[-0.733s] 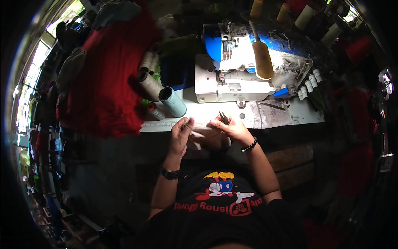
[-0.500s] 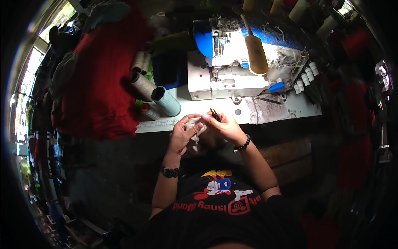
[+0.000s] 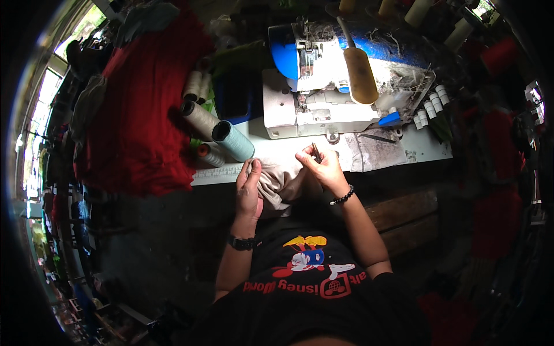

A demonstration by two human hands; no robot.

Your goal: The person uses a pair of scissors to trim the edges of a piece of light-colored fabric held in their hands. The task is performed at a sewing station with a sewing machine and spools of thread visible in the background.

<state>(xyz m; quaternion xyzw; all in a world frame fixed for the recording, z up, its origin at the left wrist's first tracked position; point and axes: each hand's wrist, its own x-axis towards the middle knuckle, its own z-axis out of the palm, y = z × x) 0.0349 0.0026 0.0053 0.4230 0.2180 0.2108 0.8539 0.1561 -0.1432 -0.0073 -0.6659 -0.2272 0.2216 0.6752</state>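
Note:
Between my hands a light beige cloth (image 3: 281, 183) hangs in folds over the table's front edge. My left hand (image 3: 248, 189) pinches its upper left side between thumb and fingers. My right hand (image 3: 328, 172), at the cloth's right side, is closed around a small dark pointed tool (image 3: 316, 152), snips or tweezers by its look; its tip points away from me. Whether the right fingers also touch the cloth I cannot tell. Just beyond the hands stands a white and blue overlock sewing machine (image 3: 280, 112), brightly lit.
A pale blue thread cone (image 3: 235, 144) leans left of the machine, among other spools. Red cloth (image 3: 135, 115) is heaped at the far left. A yellowish lamp (image 3: 360, 75) hangs over the machine. A stained sheet (image 3: 378, 153) and small white spools (image 3: 430, 109) are at the right.
My hands have moved apart, the right one to the right with the dark tool. The cloth, bunched between them before, is now spread wider.

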